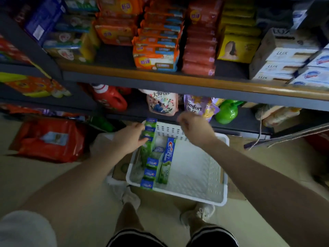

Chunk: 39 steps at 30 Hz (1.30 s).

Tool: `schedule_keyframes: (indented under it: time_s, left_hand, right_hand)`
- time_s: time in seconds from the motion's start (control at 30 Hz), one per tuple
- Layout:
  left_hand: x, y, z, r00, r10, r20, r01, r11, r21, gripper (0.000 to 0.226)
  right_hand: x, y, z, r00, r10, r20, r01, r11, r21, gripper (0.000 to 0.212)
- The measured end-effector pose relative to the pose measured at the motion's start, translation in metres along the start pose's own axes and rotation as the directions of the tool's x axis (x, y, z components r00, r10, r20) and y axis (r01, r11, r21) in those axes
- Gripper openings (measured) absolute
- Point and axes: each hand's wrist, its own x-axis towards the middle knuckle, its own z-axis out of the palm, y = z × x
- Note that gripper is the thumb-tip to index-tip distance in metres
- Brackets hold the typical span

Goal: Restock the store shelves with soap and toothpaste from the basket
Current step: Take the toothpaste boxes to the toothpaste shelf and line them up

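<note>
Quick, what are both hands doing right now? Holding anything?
Left hand: grip closing on toothpaste boxes at the basket's left side.
Right hand: loosely curled above the basket, holding nothing.

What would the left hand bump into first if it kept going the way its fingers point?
Most likely the green and blue toothpaste boxes stacked at the left side of the white basket. The left hand already has its fingers at them, though depth is hard to judge.
</note>
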Motion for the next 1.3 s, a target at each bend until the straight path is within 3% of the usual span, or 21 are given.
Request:
schedule_keyframes:
  time_s: [0.03,0.1,0.17,0.23,0.37,0.5,0.6,0.67,0.73,0.8,0.87,0.97,1.07,1.23,1.3]
  left_hand:
    - [-0.001,0.0,0.011,0.998,-0.059,0.015,0.06,0.997,-0.05,0.039]
    - [-0.001,-0.003,0.033,0.989,-0.145,0.036,0.149,0.97,-0.19,0.046]
    - [0.002,-0.007,0.049,0.983,-0.177,0.048,0.184,0.938,-0.294,0.047]
    - [0.008,-0.012,0.059,0.984,-0.172,0.039,0.175,0.93,-0.323,0.045]
    - [0.021,-0.022,0.059,0.995,-0.102,-0.012,0.092,0.933,-0.349,0.044]
    - [0.026,-0.012,0.059,0.995,-0.096,-0.006,0.089,0.941,-0.326,0.054]
    - [0.029,0.003,0.063,0.986,-0.166,-0.016,0.157,0.956,-0.249,0.067]
    - [0.03,0.01,0.065,0.977,-0.212,-0.012,0.203,0.95,-0.239,0.064]
    - [0.03,0.011,0.067,0.97,-0.242,0.023,0.24,0.937,-0.255,0.058]
    - [0.025,0.01,0.066,0.964,-0.256,0.069,0.265,0.926,-0.269,0.056]
    - [0.01,0.007,0.062,0.959,-0.243,0.144,0.272,0.934,-0.233,0.06]
    - [-0.031,0.012,0.058,0.953,-0.205,0.222,0.22,0.974,-0.047,0.059]
    - [-0.074,0.02,0.041,0.967,-0.204,0.152,0.199,0.979,0.047,0.044]
    - [-0.156,0.005,-0.01,0.968,-0.215,-0.126,0.209,0.976,-0.063,0.046]
    - [-0.193,-0.006,-0.027,0.93,-0.258,-0.261,0.23,0.964,-0.131,0.048]
  right_hand:
    - [-0.008,0.001,0.019,0.982,0.04,0.187,-0.049,0.998,0.041,0.024]
    - [-0.019,-0.002,0.055,0.868,0.055,0.494,-0.084,0.996,0.038,0.032]
    - [-0.022,-0.009,0.084,0.773,0.019,0.635,-0.082,0.994,0.07,0.036]
    - [-0.021,-0.017,0.104,0.729,-0.017,0.685,-0.071,0.992,0.1,0.037]
    - [-0.023,-0.018,0.125,0.751,0.143,0.645,-0.222,0.974,0.042,0.034]
    - [-0.04,-0.01,0.125,0.789,0.445,0.423,-0.411,0.895,-0.173,0.03]
    - [-0.049,-0.001,0.113,0.78,0.576,0.245,-0.591,0.807,-0.017,0.037]
    - [-0.057,0.01,0.096,0.637,0.693,0.338,-0.763,0.628,0.151,0.054]
    - [-0.073,0.024,0.076,0.484,0.646,0.59,-0.872,0.297,0.389,0.035]
    - [-0.094,0.037,0.061,0.411,0.542,0.733,-0.878,0.018,0.479,0.008]
    - [-0.114,0.047,0.053,0.385,0.517,0.764,-0.879,-0.046,0.474,0.008]
    - [-0.137,0.048,0.043,0.402,0.463,0.79,-0.87,-0.078,0.487,0.02]
    - [-0.15,0.041,0.026,0.49,0.408,0.77,-0.833,-0.039,0.551,0.022]
    - [-0.145,0.003,-0.002,0.6,0.387,0.7,-0.799,0.25,0.547,0.014]
    - [-0.135,-0.026,-0.007,0.677,0.402,0.617,-0.727,0.495,0.476,0.013]
